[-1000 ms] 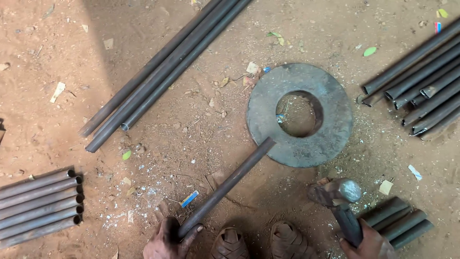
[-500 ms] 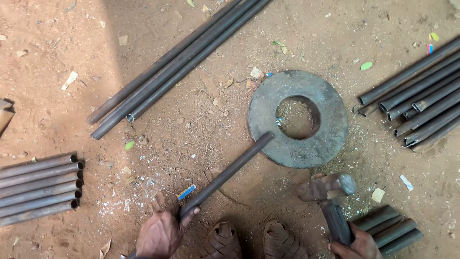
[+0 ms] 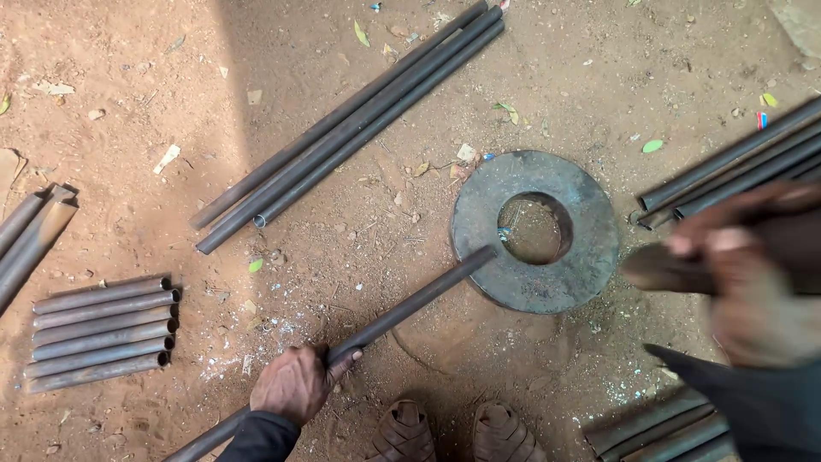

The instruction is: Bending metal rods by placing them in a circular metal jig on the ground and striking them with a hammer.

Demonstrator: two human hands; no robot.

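Note:
My left hand (image 3: pixel 295 382) grips a long dark metal pipe (image 3: pixel 410 304) near its lower part. The pipe slants up to the right, and its far end rests on the rim of a thick grey steel ring (image 3: pixel 590 265) that lies flat on the dirt. My right hand (image 3: pixel 753 282) is raised at the right, blurred by motion, closed on the handle of a hammer (image 3: pixel 663 269) whose dark head hangs just right of the ring.
Three long pipes (image 3: pixel 351 128) lie diagonally at the top centre. Several short cut pipes (image 3: pixel 103 329) are stacked at the left, with more pipes (image 3: pixel 735 162) at the right and more short pipes (image 3: pixel 658 432) at the bottom right. My sandalled feet (image 3: pixel 449 432) stand at the bottom edge.
My right hand has lifted the hammer off the ground up to the level of the ring. My left hand has come further into view on the pipe, which stays on the ring.

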